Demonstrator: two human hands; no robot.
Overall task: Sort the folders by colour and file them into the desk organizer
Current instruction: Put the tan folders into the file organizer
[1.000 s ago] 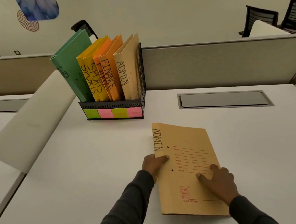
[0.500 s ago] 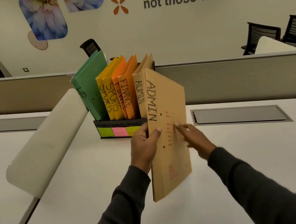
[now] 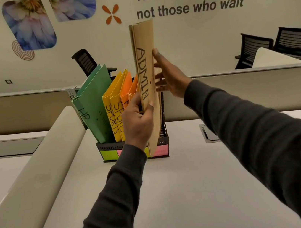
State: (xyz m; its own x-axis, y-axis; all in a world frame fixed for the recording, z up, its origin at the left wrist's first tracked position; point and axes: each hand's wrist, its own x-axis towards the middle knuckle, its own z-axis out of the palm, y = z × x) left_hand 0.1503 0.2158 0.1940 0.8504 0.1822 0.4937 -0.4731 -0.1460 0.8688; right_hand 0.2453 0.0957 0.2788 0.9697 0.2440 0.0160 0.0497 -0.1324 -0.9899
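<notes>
A brown folder marked ADMIN (image 3: 146, 71) stands upright in the air over the right end of the black desk organizer (image 3: 162, 135). My left hand (image 3: 137, 123) grips its spine edge low down, thumb on the front. My right hand (image 3: 170, 79) lies flat against its right face with straight fingers. The organizer holds a green HR folder (image 3: 94, 106), two yellow SPORTS folders (image 3: 115, 111) and orange folders (image 3: 127, 90). The brown folder filed in the rightmost slot is hidden behind the held one.
Coloured sticky labels (image 3: 109, 154) line the organizer's front. A curved cream divider (image 3: 37, 169) runs along the desk's left. A cable hatch (image 3: 207, 134) lies to the right. A low partition (image 3: 249, 87) stands behind, with black chairs (image 3: 291, 42) beyond.
The ADMIN folder went from lying flat on the desk to upright, then rose and moved forward over the organizer's right end. Both hands travelled with it.
</notes>
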